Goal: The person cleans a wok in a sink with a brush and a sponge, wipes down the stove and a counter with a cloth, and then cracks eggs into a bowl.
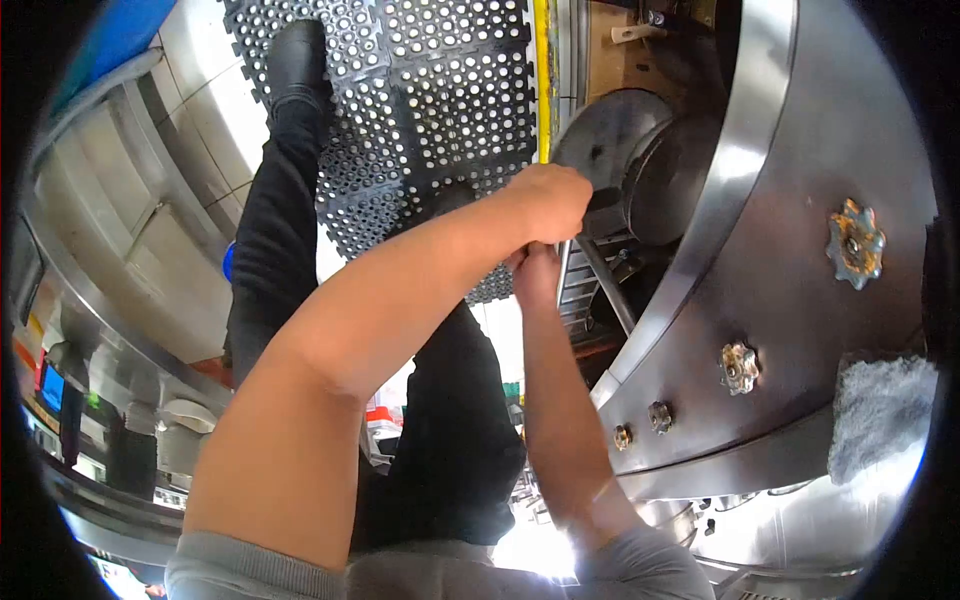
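Nearest, two bare forearms run up from grey sleeves and meet at one spot. The left hand (pixel 548 200) is curled tight into a fist, knuckles toward the machine. What it clamps is hidden inside the fist. The right hand (pixel 535 272) sits just under it, touching it. Its fingers are tucked behind the left wrist, so I cannot tell whether it is open or closed.

Both hands seem to be working together at the mouth of a narrow gap, pulling or turning something there. The dark round part (pixel 640 170) lies just beyond the left knuckles, set in that gap beside the curved steel housing (pixel 790 300). Any next move looks to call for a firm two-handed hold and care in the tight space.

Rusty knobs (pixel 855 243) stud the housing, and a grey cloth (pixel 880 420) rests at its right. Farther off lies a perforated rubber mat (pixel 430 110) with a black shoe (pixel 298 60) on it.
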`<move>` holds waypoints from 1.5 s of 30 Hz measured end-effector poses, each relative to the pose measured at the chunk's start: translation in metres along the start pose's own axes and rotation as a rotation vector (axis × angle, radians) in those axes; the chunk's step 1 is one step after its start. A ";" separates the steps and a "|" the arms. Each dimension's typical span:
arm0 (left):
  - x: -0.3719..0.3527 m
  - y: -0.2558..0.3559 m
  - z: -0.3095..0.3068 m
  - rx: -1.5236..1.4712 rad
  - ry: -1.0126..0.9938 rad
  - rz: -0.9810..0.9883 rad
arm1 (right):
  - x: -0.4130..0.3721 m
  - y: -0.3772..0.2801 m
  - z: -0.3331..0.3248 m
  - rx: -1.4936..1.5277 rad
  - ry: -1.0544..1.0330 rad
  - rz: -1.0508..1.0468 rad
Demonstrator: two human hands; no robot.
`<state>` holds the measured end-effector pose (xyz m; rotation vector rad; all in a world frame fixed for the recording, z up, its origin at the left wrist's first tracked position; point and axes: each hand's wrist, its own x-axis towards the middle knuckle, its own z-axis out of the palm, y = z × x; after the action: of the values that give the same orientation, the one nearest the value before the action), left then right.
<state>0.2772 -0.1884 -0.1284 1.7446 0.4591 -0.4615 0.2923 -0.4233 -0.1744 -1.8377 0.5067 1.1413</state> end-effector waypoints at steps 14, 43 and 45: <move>0.057 -0.006 0.025 -0.012 0.057 -0.093 | -0.110 0.066 0.039 -0.453 -0.290 -0.048; -0.401 0.108 -0.498 -1.451 0.464 -0.234 | -0.453 -0.445 0.488 -0.924 -0.438 -0.543; -0.404 0.110 -0.552 -1.472 0.446 -0.149 | -0.478 -0.512 0.515 -0.783 -0.728 -0.662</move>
<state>0.0301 0.3038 0.2924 0.3510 0.9288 0.2096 0.1630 0.2293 0.3856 -1.7752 -1.0191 1.4920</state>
